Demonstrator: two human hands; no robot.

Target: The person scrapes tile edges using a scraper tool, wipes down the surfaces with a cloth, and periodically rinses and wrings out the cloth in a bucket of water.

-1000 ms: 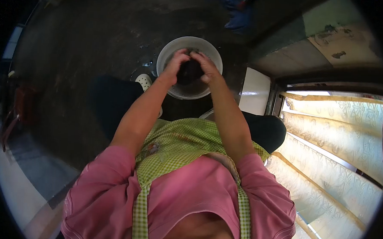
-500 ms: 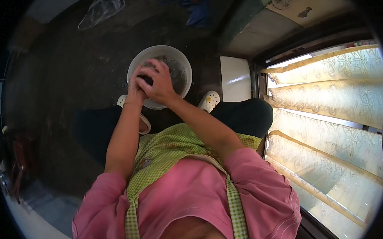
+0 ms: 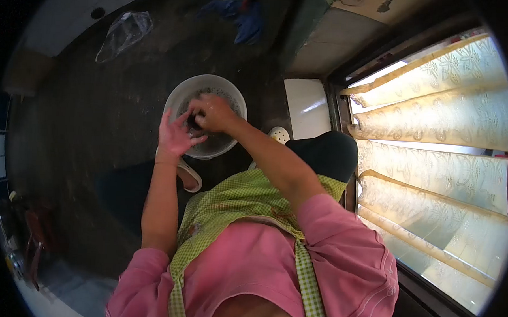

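Note:
A white round bucket stands on the floor between my feet, with bubbly water in it. My left hand is at the bucket's near left rim, palm up with its fingers spread and nothing resting in the palm. Over the water, my right hand has its fingers curled together close to the left fingertips. A dark patch shows beneath the right fingers; whether it is a held thing or shadow I cannot tell.
White clogs are on my feet beside the bucket. On the dark floor lie a clear plastic bag and, farther off, a blue cloth. A curtained window is at the right, a reddish-brown chair at the left.
My hands were clasped together over the bucket. They have come apart: the left has opened palm up, and the right has curled above the water. The view has shifted slightly.

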